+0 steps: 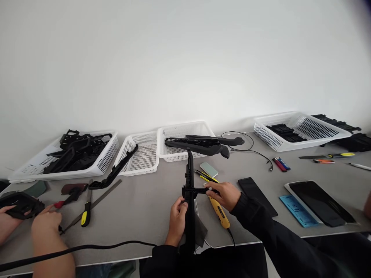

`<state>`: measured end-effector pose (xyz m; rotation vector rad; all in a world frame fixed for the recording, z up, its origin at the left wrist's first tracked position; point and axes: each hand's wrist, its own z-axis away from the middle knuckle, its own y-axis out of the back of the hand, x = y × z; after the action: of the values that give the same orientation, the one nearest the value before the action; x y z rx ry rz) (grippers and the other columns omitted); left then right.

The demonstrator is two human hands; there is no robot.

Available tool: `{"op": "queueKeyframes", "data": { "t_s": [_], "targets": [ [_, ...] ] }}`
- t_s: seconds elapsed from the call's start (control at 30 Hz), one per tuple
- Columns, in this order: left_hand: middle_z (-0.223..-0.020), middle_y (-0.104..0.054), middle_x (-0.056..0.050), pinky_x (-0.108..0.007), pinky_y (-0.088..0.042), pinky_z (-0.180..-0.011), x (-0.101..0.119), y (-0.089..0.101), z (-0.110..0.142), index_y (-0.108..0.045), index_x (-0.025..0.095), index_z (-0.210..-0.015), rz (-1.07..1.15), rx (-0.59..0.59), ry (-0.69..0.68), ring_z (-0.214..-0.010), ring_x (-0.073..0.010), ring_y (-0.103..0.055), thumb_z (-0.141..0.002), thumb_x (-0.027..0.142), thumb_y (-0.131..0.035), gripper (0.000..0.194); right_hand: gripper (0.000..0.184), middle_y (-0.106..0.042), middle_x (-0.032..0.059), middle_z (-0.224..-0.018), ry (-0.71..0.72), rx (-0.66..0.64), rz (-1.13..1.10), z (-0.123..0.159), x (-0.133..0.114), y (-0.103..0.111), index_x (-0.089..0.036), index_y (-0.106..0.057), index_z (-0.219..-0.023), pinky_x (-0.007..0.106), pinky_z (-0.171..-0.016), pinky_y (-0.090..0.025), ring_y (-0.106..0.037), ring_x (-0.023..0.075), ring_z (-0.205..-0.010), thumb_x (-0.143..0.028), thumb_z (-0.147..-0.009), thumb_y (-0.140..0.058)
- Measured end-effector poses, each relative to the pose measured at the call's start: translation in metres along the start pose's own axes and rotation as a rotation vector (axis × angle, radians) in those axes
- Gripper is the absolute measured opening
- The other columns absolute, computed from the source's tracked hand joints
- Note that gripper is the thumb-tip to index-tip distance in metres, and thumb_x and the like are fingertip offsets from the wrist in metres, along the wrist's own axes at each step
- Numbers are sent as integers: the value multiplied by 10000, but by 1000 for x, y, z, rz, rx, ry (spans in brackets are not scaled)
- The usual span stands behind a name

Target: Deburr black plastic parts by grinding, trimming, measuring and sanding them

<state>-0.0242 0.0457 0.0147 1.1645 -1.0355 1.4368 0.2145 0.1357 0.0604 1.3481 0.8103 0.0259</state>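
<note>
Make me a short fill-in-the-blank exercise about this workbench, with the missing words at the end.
1. The person's ____ hand grips the long black part, below the crossing black piece.
2. The corded tool lying on the table near the right hand has a ____ body.
3. The rightmost plastic basket by the wall is ____ in colour.

Missing words: left; yellow; white.
</note>
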Motion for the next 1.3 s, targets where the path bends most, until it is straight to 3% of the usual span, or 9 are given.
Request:
{"op": "queueKeyframes", "data": {
  "t_s": [0.23,0.4,0.63,0.93,1.3],
  "targets": [
    [-686,-438,54,-253,-331,-618,5,-1,1,-642,193,-835,6,13,3,-637,-128,-358,-896,567,-715,386,335,-781,50,-807,-15,-2,-7,0,0,-1,-260,-772,-1172,311,-608,-317,-625,207,-625,-455,-1076,-518],
    [-679,-435,56,-252,-327,-620,8,-2,2,-587,207,-766,21,2,-2,-635,-128,-359,-902,547,-711,386,316,-768,59,-789,-23,-21,-9,0,-4,-1,-234,-757,-993,312,-627,-315,-649,214,-680,-441,-1067,-530],
    [-677,-433,56,-253,-330,-625,4,-1,1,-655,192,-809,14,18,-14,-643,-131,-353,-899,548,-726,374,282,-787,53,-831,2,-53,-42,2,-8,5,-248,-743,-1012,311,-650,-357,-684,222,-724,-407,-1088,-523],
    [-715,-525,22,-261,-368,-655,-2,0,0,-765,164,-979,8,11,1,-674,-149,-410,-914,562,-715,406,313,-744,54,-768,2,-39,-43,3,-5,-1,-245,-727,-974,318,-629,-322,-651,222,-679,-446,-1092,-518],
    [-707,-548,27,-260,-377,-655,-9,3,-1,-781,164,-962,5,56,-17,-660,-143,-416,-890,578,-749,422,283,-722,35,-745,27,-30,-69,3,-2,-9,-250,-718,-976,317,-646,-303,-635,211,-679,-384,-1099,-502]
  ]
}}
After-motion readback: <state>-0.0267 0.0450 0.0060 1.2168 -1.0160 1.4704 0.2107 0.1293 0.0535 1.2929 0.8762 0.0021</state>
